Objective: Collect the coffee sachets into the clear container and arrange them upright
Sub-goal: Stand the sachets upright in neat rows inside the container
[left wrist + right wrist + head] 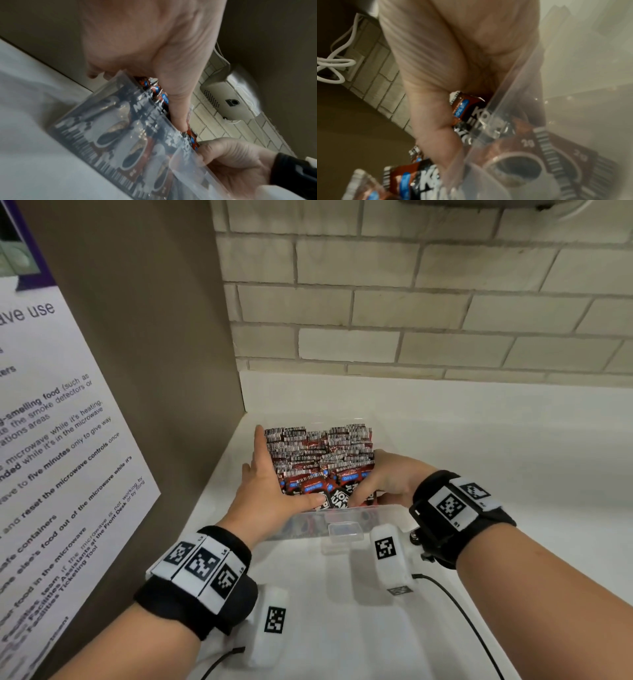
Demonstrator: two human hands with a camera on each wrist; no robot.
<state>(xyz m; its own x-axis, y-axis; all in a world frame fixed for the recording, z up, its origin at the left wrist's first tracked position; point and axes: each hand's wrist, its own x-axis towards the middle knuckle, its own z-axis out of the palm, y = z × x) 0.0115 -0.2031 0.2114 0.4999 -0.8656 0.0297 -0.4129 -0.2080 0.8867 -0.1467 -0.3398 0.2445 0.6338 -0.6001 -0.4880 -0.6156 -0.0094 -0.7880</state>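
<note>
A clear container (346, 517) stands on the white counter, packed with red-brown coffee sachets (318, 450) on end, barcoded edges up. My left hand (270, 487) lies against the left side of the pack with straight fingers, and its thumb (178, 108) presses the front row just inside the container's front wall (96, 121). At the front right corner my right hand (387, 477) curls its fingers down into the sachets. In the right wrist view the right hand (436, 67) holds a sachet (467, 108) against the container wall (505, 94). Its fingertips are hidden.
A brown cabinet panel (137, 354) with a printed microwave notice (51, 440) rises close on the left. A tiled wall (411, 302) closes the back. White counter (479, 440) stretches to the right. Cables (455, 604) trail from my wrist devices. A wall-mounted unit (228, 97) hangs above.
</note>
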